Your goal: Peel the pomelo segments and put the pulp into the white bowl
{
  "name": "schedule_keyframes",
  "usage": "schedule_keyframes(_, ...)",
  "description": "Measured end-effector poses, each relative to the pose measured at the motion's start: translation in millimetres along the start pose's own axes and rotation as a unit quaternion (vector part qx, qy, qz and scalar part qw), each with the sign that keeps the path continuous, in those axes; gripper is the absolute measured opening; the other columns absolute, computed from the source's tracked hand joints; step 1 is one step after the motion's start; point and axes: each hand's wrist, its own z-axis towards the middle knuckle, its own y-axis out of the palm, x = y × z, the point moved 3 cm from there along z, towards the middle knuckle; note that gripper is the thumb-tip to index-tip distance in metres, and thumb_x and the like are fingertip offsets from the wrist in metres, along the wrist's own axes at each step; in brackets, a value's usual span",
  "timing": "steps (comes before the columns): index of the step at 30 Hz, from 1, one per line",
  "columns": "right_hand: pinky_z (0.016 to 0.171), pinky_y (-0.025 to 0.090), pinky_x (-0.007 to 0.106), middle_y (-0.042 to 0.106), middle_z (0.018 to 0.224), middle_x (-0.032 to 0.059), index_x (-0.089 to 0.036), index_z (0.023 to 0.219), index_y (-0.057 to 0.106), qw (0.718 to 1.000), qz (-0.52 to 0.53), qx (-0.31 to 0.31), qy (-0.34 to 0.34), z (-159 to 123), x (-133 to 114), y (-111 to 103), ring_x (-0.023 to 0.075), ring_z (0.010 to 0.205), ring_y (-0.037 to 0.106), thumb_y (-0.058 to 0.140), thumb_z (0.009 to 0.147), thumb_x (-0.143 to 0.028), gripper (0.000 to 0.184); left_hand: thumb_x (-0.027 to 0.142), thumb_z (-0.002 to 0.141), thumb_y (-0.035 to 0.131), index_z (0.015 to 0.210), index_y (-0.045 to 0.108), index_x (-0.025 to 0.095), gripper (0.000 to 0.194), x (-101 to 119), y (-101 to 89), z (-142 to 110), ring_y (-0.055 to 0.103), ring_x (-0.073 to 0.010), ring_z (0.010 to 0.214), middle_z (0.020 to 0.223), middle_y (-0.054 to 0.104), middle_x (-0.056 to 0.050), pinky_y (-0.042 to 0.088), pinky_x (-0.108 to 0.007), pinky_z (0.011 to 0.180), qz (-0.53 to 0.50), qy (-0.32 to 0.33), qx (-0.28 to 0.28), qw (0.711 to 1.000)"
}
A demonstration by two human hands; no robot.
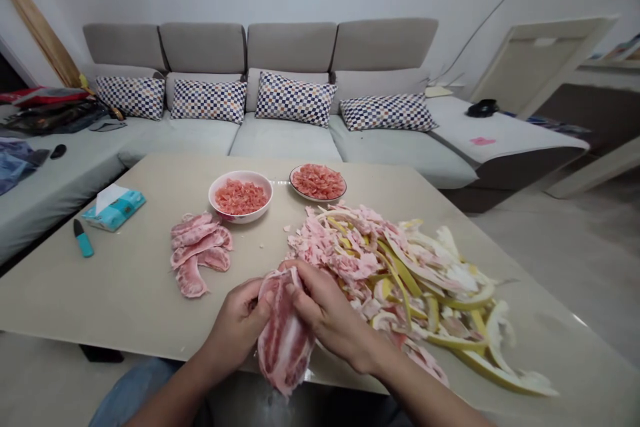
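Observation:
Between both hands, above the table's near edge, is a chunk of pink pomelo segments (285, 347) with whitish membrane. My left hand (243, 320) grips its left side, thumb on the front. On the other side my right hand (325, 310) holds its upper right part, thumb pressed near the middle. Several separate pomelo segments (200, 240) lie in a cluster left of my hands. Beyond them a white bowl (227, 215) holds loose pink pulp, and a dark-rimmed plate (306, 196) carries more. Right of my hands spreads a heap of yellow-green peel and pink membrane (400, 273).
On the table's left lie a small knife (83, 240) with a teal handle or sheath and a blue tissue pack (115, 207). A grey sofa (285, 137) with checkered cushions (295, 99) runs behind the table (125, 300). My legs are under the near edge.

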Motion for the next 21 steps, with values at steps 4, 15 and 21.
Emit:
schedule_keyframes(4, 0.074, 0.042, 0.029, 0.058, 0.083, 0.0023, -0.018, 0.089, 0.055, 0.999, 0.034, 0.017, 0.021, 1.4, 2.6, -7.1, 0.0176, 0.079, 0.053, 0.039, 0.09, -0.029, 0.02, 0.043, 0.087, 0.054, 0.097, 0.069, 0.013, 0.036, -5.0, -6.2, 2.3, 0.06, -0.0184, 0.079, 0.086, 0.07, -0.005, 0.047, -0.027, 0.072, -0.082, -0.072, 0.025, 0.994)
schedule_keyframes(15, 0.089, 0.046, 0.037, 0.066, 0.095, 0.0059, -0.019, 0.106, 0.064, 0.981, 0.043, 0.119, 0.146, 4.5, 17.7, -22.3, 0.0214, 0.091, 0.059, 0.035, 0.089, -0.032, 0.037, 0.043, 0.078, 0.068, 0.097, 0.063, 0.016, 0.034, -11.5, -9.9, 1.7, 0.065, -0.0149, 0.069, 0.085, 0.068, -0.004, 0.055, -0.027, 0.064, -0.32, -0.178, 0.074, 0.928)
schedule_keyframes(21, 0.098, 0.039, 0.041, 0.066, 0.104, 0.008, -0.017, 0.105, 0.065, 0.98, 0.014, 0.126, 0.153, 6.4, 31.4, -23.9, 0.0241, 0.103, 0.057, 0.035, 0.088, -0.037, 0.04, 0.035, 0.073, 0.072, 0.109, 0.06, 0.014, 0.043, -14.4, -69.9, 16.5, 0.063, -0.0179, 0.086, 0.101, 0.067, -0.008, 0.05, -0.029, 0.08, -0.178, -0.098, 0.165, 0.965)
